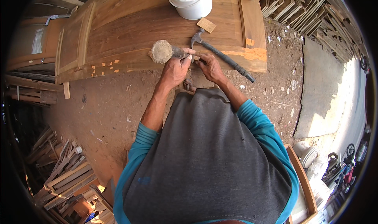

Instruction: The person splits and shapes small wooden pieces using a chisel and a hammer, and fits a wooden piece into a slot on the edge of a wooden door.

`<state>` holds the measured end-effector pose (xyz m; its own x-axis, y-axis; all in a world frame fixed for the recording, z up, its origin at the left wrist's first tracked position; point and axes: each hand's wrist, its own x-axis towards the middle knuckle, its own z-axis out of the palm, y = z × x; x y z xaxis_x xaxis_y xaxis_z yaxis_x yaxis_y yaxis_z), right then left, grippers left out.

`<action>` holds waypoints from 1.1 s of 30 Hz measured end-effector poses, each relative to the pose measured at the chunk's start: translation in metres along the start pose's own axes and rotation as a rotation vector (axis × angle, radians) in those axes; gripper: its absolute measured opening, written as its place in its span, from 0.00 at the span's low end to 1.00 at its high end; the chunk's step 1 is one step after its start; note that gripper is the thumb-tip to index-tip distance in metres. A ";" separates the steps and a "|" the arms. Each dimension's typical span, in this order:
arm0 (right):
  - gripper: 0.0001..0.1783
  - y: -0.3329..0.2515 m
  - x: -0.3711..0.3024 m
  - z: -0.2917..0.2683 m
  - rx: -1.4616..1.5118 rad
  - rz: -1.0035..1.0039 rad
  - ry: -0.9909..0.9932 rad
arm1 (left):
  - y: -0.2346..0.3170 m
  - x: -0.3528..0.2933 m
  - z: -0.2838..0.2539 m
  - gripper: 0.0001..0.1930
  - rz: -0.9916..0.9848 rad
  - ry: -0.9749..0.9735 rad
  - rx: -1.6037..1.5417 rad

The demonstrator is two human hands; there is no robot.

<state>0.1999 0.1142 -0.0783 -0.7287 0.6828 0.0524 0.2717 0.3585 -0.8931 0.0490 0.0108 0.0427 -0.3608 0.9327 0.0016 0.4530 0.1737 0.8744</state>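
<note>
My left hand (176, 69) is closed around the dark shaft of a hand tool (162, 52) with a pale, round, frayed end pointing up and left; its kind is unclear. My right hand (212, 68) is closed close beside it, its fingertips pinching around a small brown piece (197, 58) that I cannot make out well. Both hands are at the near edge of a brown wooden door panel (130, 31). On the panel, just beyond my right hand, lies a claw hammer (222, 55) with a dark handle whose end reaches past the panel's edge.
A white lidded bucket (193, 5) stands on the panel, with a small wood block (206, 24) beside it. Orange filler patches (254, 54) mark the near edge. Stacked boards (303, 7) are far right, wood scraps (71, 180) lower left, and a wooden frame (301, 180) lower right.
</note>
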 end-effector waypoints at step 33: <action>0.30 -0.027 -0.008 -0.055 -0.485 -0.097 0.185 | 0.002 0.006 -0.006 0.08 0.021 0.006 0.039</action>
<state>0.2326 0.1343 -0.0298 -0.6536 0.7172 0.2419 0.5002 0.6491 -0.5731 0.0429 0.0146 0.0476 -0.3552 0.9345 0.0228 0.4920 0.1662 0.8546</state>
